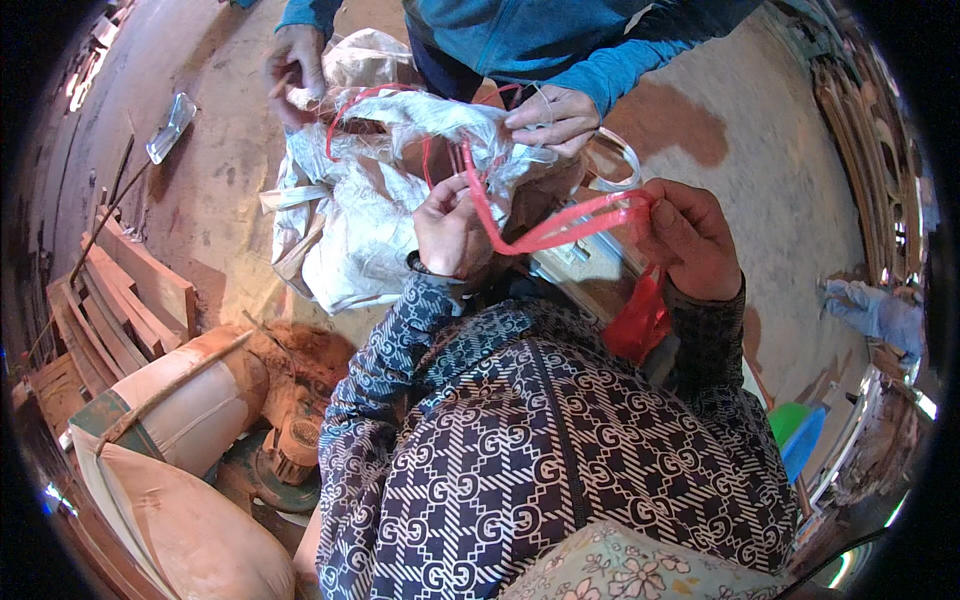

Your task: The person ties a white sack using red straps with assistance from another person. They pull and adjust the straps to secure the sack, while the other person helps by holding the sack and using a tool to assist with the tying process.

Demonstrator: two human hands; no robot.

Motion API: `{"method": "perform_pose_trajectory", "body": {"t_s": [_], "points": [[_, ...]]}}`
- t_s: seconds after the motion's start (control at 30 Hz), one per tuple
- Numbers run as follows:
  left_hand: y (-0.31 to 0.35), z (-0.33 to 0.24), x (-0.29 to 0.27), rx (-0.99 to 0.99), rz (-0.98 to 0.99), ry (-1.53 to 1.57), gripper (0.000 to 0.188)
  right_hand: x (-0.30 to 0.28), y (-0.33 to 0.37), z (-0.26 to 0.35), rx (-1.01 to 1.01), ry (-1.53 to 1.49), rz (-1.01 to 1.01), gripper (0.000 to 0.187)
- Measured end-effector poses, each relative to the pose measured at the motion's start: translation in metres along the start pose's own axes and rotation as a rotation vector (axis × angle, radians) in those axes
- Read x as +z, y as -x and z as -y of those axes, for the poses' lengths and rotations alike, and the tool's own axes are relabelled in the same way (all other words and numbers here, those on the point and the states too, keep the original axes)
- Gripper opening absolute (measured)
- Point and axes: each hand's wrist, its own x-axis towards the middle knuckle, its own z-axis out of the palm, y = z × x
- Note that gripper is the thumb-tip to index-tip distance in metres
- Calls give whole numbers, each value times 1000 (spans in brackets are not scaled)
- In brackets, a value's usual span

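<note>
Sack: one, white and woven, point(365, 230) upright and crumpled, between the two people, its mouth gathered at the top.
Red strap: one visible length, point(560, 235) looped, spanning from the sack's mouth to the wearer's right hand; further red strands thread through the mouth.
Gathered red plastic: one piece, point(640, 315) below the right hand; any join to the strap cannot be confirmed.
Wearer's hands: two.
Left hand: point(447, 228) back uppermost, fingers curled toward the sack's mouth, beside the strap; whether it grips strap or sack cannot be told.
Right hand: point(690, 240) closed around the strap's looped end, thumb on top, knuckles outward, apart from the sack.
Co-worker's hands: two, one point(297, 70) at the sack's far left corner, one point(555, 118) on its far right edge.
White ring: one, point(615, 160) beside the sack's right edge.
Timber: two piles, planks point(130, 290) along the floor's left edge, boards point(850, 160) along its right.
</note>
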Motion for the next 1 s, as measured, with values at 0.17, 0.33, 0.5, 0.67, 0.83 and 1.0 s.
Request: {"method": "perform_pose_trajectory", "body": {"t_s": [0.17,0.33,0.5,0.67,0.83,1.0], "points": [[11,-9,-16,-157,-105,267,21,-25,-4,-19,30,-60,-71,32],[39,-14,-23,-198,-79,232,20,-39,-12,-31,-28,-254,-161,30],[64,-10,-36,-265,22,17,17,-37,-24,-28,-57,-386,-105,25],[72,-12,-31,-204,87,-149,10,-21,-37,-54,-263,230,-190,21],[74,-11,-27,-254,209,71,12,34,-59,-99,-243,475,181,22],[62,40,-50,-136,183,228,29,34,-82,-156,-306,538,66,14]]}}
